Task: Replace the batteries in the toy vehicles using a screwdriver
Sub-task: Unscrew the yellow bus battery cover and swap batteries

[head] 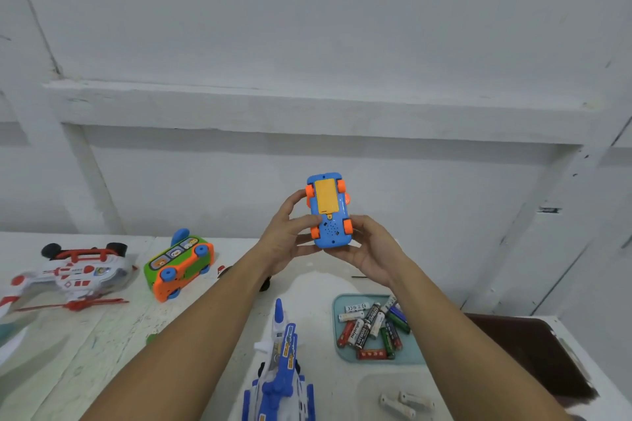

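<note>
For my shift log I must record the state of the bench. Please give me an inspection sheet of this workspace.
Surface: white table, scuffed.
Job's things: blue car held up, underside to camera, yellow cover on; bus on its side; helicopter; plane; batteries in teal tray; pale batteries near front edge; screwdriver not seen.
Clutter: dark board at right.
Grippers: left hand and right hand both grip the car.
Cables: nothing seen.
Surroundings: white wall with beams.

The white table (113,345) bears a toy helicopter (73,275), green bus (178,268), blue plane (282,369), battery tray (415,352) and dark board (526,349).
</note>
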Motion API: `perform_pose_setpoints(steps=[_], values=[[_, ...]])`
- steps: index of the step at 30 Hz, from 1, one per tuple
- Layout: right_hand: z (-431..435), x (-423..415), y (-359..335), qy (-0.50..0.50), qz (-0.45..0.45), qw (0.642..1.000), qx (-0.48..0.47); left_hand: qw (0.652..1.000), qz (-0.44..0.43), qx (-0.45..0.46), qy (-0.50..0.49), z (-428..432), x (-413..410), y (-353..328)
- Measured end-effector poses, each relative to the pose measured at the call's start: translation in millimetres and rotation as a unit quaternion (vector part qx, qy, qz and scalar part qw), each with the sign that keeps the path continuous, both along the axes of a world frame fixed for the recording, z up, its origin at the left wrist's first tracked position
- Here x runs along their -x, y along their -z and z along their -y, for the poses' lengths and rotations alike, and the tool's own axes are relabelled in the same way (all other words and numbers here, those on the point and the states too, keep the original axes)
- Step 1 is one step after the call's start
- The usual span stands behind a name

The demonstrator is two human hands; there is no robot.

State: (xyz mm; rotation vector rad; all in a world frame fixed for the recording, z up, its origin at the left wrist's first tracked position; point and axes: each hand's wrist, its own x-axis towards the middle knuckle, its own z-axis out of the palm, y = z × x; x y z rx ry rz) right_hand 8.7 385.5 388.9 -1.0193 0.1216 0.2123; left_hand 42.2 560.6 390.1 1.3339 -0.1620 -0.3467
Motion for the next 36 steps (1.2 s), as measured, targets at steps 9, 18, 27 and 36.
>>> perform_pose_setpoints(steps=[9,18,27,36], values=[[5.7,1.8,10.4,-0.011,0.009,0.995,0.101,0.999,0.014,-0.035,-0.015,12.5,4.3,7.6],[50.1,-17.7,25.9,0.015,-0.027,0.968,0.251,0.998,-0.033,-0.052,-0.011,19.2,5.4,26.3],[105.1,-23.9,62.9,-0.026,-0.111,0.730,0.674,0.997,-0.060,-0.043,0.004,16.7,3.8,29.8],[129.5,-1.2,66.1,-0.026,-0.094,0.814,0.572,0.996,-0.086,-0.017,0.021,13.8,7.9,28.9]])
